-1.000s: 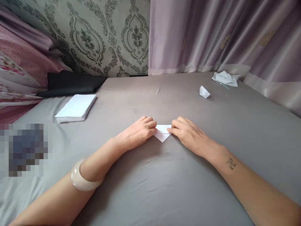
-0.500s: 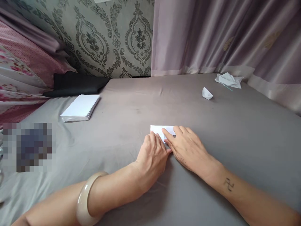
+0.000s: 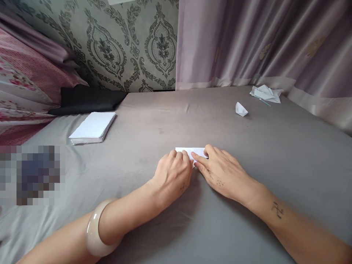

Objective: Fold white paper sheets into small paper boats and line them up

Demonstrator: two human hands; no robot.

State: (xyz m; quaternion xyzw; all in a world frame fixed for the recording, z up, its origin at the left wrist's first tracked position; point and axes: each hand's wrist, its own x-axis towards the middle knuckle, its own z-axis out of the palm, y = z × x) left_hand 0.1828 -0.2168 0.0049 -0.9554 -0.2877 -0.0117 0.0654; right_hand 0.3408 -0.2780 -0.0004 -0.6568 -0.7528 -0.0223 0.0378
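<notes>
A small folded sheet of white paper (image 3: 186, 150) lies flat on the grey cloth in front of me, partly hidden under both hands. My left hand (image 3: 173, 174) is closed, its curled fingers pressing on the left part of the paper; the fingertips are hidden. From the right, my right hand (image 3: 222, 170) presses the paper with its thumb and index finger stretched toward the middle and its other fingers bent over the right end. A pale bangle (image 3: 95, 231) circles my left forearm.
A stack of white paper (image 3: 92, 126) sits at the left, near a folded black cloth (image 3: 90, 99). Toward the back right are a small folded paper boat (image 3: 241, 109), several folded white papers (image 3: 266, 93) and a thin green stick (image 3: 264, 102). A blurred patch covers something at far left.
My left hand has shifted slightly left and up over the paper, its fingers more curled. My right hand stays on the paper, with its thumb and fingers slightly shifted.
</notes>
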